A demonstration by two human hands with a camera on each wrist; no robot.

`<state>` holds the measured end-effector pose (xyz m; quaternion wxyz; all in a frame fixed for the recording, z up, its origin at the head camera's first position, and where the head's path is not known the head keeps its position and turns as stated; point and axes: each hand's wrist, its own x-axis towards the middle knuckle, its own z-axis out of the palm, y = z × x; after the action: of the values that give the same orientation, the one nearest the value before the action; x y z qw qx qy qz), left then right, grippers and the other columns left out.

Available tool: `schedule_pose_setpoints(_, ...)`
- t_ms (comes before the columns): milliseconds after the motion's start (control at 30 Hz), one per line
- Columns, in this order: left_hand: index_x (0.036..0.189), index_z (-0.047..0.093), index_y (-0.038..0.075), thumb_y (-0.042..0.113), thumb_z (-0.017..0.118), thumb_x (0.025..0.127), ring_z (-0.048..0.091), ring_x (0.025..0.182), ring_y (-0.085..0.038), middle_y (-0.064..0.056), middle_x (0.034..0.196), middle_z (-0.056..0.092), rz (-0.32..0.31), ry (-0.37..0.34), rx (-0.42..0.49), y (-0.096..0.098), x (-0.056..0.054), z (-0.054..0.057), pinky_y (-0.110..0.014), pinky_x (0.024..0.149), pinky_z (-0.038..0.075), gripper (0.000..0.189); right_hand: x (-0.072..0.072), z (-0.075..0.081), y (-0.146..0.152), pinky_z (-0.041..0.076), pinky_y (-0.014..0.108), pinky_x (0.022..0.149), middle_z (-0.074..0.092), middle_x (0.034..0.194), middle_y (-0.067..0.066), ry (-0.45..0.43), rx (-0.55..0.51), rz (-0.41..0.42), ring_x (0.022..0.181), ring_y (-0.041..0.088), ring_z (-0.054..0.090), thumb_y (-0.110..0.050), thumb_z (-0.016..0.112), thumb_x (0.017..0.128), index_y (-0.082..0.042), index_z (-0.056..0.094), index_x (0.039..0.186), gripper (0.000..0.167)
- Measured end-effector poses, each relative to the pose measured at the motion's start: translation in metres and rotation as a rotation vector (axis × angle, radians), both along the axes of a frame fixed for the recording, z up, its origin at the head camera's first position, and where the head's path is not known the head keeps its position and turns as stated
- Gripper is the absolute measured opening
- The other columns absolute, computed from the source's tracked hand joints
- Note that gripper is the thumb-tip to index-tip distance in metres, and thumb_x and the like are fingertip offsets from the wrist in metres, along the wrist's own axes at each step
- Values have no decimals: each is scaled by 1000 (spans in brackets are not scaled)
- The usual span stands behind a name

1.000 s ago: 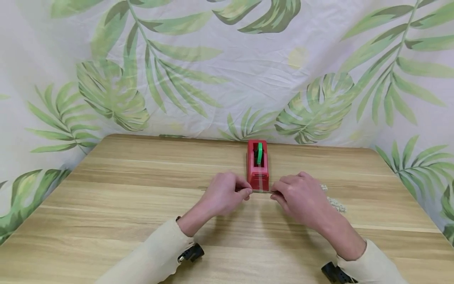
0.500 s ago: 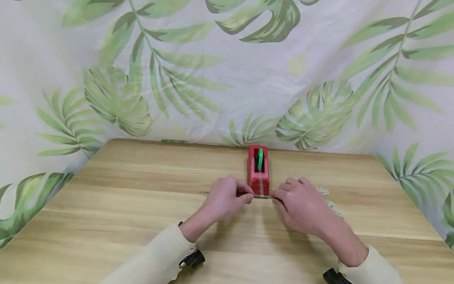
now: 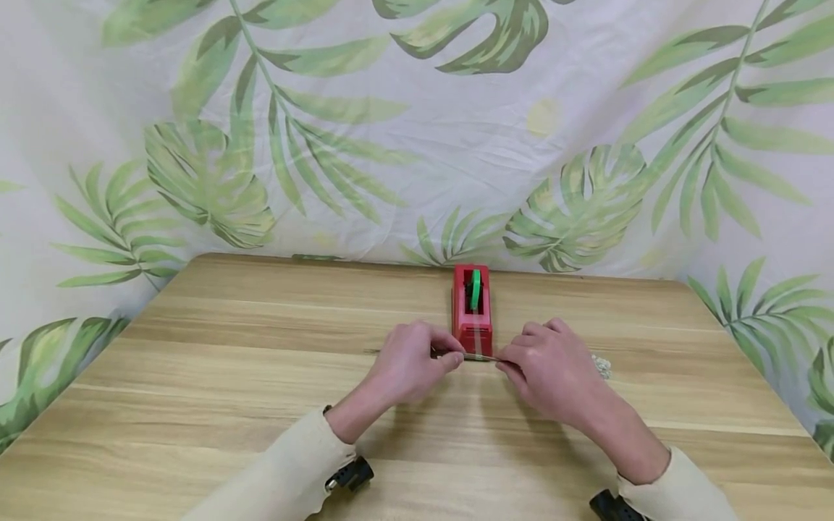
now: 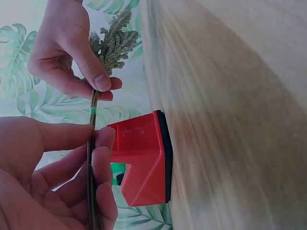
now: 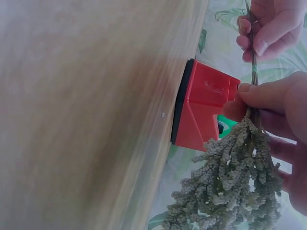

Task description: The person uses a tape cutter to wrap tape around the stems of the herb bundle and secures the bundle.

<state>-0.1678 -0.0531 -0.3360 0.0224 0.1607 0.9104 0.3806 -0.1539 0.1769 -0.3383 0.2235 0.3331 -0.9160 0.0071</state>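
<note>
From afar, I see the left hand (image 3: 412, 362) and the right hand (image 3: 554, 370) both pinching the dried flower bunch (image 5: 230, 172), in front of the red tape dispenser (image 3: 473, 319); should either pinch loosen, I fear its stems (image 4: 95, 97) may spread.

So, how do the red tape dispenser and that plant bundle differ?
The tape dispenser is red, smooth and blocky; the plant bundle is drab and bushy at one end. The tape dispenser stands on the table; the plant bundle is held by the left hand and right hand. Both show green: the dispenser's disc, the bundle's band.
</note>
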Motion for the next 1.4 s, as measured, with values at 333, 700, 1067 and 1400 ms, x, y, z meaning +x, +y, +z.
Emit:
schedule_pose_setpoints(333,96,82,9,15,67,103,60,69,-8,5,78,76,-33,-40,16,0,0,-2,-26,66,47,17,-2,-1,2,48,34,71,80,83,-6,40,-48,18,79,15,66,-22,91,84,-19,84,88,9)
schedule_pose_setpoints(700,99,84,11,15,73,100,66,73,-5,5,78,78,9,-37,52,1,0,0,-28,71,49,12,-4,1,5,53,42,86,82,98,-6,-141,-105,2,94,15,77,-20,80,95,-20,84,109,15)
schedule_pose_setpoints(1067,96,86,17,15,79,95,65,86,-9,7,88,81,51,-29,59,2,-2,-1,-30,78,52,7,-5,3,2,51,52,100,83,94,-6,-128,-99,-9,92,15,77,-16,82,92,-19,85,102,10)
schedule_pose_setpoints(1400,99,86,20,21,77,97,71,96,-12,7,93,83,27,17,55,2,-2,-3,-32,82,54,10,-5,4,1,52,49,96,84,95,-5,-94,-97,-59,90,15,78,-19,86,89,-22,86,101,12)
